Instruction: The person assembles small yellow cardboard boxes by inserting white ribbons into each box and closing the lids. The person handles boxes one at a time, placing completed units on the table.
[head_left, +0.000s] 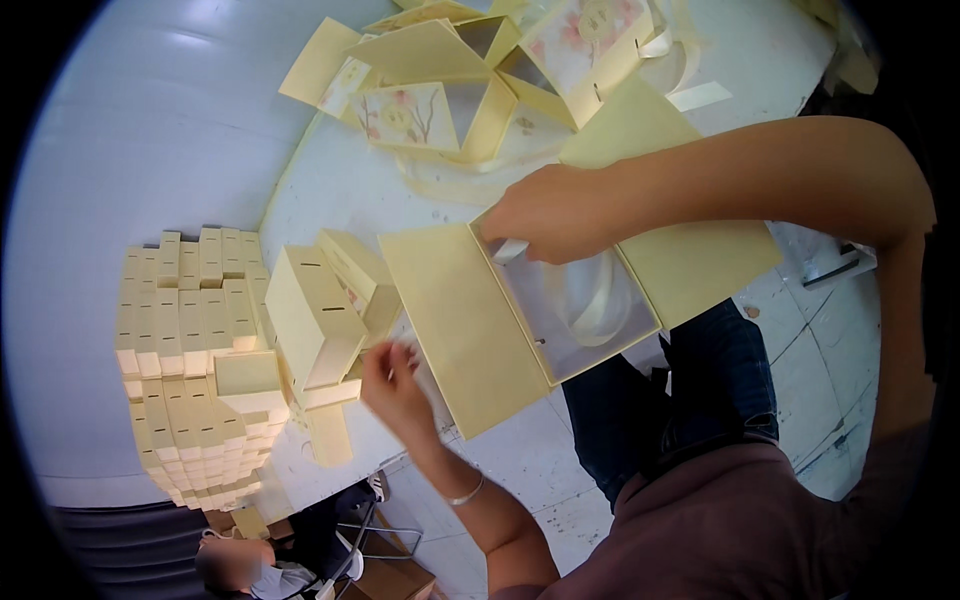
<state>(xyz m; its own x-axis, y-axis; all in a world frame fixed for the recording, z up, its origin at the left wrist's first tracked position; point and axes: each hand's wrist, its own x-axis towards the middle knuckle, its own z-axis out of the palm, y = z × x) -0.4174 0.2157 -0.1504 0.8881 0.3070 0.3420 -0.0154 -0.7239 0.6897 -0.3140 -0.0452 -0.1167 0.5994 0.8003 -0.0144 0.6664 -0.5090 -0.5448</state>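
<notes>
Cream cardboard gift box open on white table; right hand pinching pale ribbon at box rim; left hand pinching small clear film scrap beside stacked cream folded boxes.

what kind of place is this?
Probably a gift-box assembly workshop: a tall stack of folded cream cardboard inserts, unfolded floral-printed box blanks on the white worktable, and an open cream box with ribbon in hand.

Right hand covers the open box's far rim; left hand's fingertips smear (motion blur), grip unreadable.
</notes>
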